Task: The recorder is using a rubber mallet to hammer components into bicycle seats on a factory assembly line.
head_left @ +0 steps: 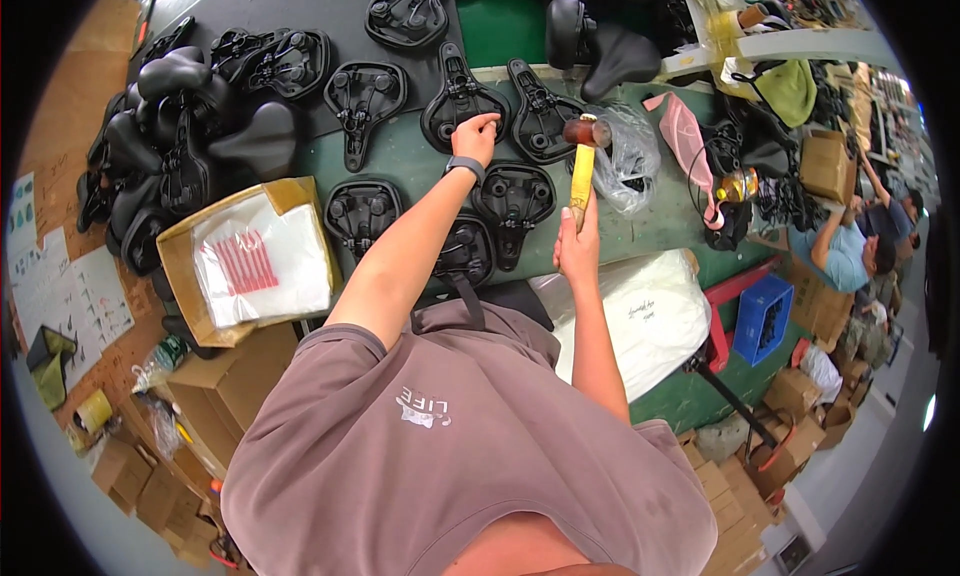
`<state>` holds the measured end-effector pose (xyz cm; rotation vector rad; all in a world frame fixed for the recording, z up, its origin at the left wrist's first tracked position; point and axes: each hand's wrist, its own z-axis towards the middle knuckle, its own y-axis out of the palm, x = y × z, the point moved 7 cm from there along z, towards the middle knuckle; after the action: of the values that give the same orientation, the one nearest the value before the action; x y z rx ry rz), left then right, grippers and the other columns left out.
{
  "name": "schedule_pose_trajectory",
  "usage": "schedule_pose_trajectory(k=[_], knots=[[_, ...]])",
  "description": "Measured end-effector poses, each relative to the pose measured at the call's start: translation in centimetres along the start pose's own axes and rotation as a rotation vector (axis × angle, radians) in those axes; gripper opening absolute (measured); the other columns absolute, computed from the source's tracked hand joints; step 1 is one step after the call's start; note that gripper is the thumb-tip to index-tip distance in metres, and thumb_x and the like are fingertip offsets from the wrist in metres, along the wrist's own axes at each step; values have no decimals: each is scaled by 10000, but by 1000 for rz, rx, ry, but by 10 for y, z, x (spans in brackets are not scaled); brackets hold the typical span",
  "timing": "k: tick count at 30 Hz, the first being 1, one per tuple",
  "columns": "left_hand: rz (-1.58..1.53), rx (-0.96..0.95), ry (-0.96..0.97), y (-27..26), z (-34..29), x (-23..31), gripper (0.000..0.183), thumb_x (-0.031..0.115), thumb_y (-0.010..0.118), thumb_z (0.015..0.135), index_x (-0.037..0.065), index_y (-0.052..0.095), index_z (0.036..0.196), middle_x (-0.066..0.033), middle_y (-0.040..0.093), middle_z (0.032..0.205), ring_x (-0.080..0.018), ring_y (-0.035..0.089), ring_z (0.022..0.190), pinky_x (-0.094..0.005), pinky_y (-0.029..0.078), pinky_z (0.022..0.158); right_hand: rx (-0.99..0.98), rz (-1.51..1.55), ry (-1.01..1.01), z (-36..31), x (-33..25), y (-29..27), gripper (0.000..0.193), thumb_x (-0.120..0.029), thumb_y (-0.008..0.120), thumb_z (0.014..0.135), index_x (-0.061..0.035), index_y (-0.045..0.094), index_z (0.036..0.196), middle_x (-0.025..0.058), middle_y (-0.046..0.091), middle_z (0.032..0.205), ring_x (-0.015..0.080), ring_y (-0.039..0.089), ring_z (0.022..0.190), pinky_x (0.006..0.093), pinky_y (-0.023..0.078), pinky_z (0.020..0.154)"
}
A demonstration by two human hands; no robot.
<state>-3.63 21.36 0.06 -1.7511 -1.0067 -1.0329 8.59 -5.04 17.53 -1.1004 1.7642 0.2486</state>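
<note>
My right hand (577, 244) is wrapped round the yellow handle of a hammer (581, 176), its reddish-brown head raised toward the far side of the bench. My left hand (475, 139), with a dark band on its wrist, is closed over the wide end of an upturned black bicycle saddle (462, 84). Whatever its curled fingers pinch is too small or hidden to make out. Just right of it lies another upturned saddle (540, 116), partly behind the hammer head. Nearer me sit more upturned saddles, one (513, 201) beside my left wrist and another (362, 214) left of my forearm.
Many black saddles are heaped at the left (180, 166). An open carton (322, 261) with white packaging stands at the bench's near left. Clear plastic bags (630, 156) and a pink strap (683, 141) lie right. A white sack (640, 316) sits near my right arm; other people work far right.
</note>
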Motion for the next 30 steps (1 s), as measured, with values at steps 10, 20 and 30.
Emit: schedule_pose_trajectory(k=[10, 20, 30], knots=[[-119, 459, -27, 2, -13, -7, 235, 184, 765, 1073, 22, 878, 1201, -72, 861, 967, -143, 780, 887, -315, 608, 866, -291, -329, -550, 78, -53, 4, 729, -279, 635, 1182, -149, 281, 1806, 265, 763, 1350, 474, 784, 1069, 483, 600, 952], [53, 394, 68, -7, -35, 18, 336, 328, 865, 1001, 124, 877, 1268, -183, 846, 1164, -329, 840, 1040, -394, 636, 936, -291, -233, -755, 77, -74, -1, 727, -243, 640, 1185, -83, 283, 1798, 147, 730, 985, 228, 697, 748, 373, 576, 709], [-24, 177, -29, 11, -5, -12, 366, 311, 844, 1031, 91, 853, 1324, -159, 867, 1202, -233, 842, 1082, -358, 620, 985, -215, -348, -483, 85, 7, -2, 743, -266, 630, 1191, -151, 253, 1821, 78, 686, 856, 148, 609, 570, 340, 517, 546]])
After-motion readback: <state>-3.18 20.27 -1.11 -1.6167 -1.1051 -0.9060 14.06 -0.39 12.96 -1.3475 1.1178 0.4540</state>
